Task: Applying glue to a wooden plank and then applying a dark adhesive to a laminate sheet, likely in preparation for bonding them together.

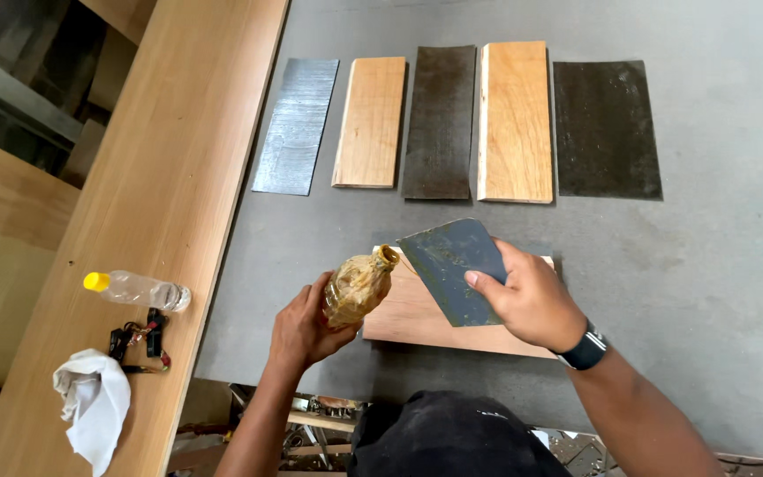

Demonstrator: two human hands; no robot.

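Plastic bottle, soft and glue-slick, sits clasped around its belly in our left hand; our right hand pinches the thin, stiff sheet by its edge.

The left hand grips a tilted bottle of brownish paste, its open mouth touching a dark sheet pinched in the right hand, above a wooden board on the grey table

The wooden board at lower centre is partly hidden behind the dark sheet, the bottle and both hands. The left hand's fingers wrap out of sight behind the bottle. Both forearms are cut off by the bottom edge. The small dark item at lower left is too small to identify.
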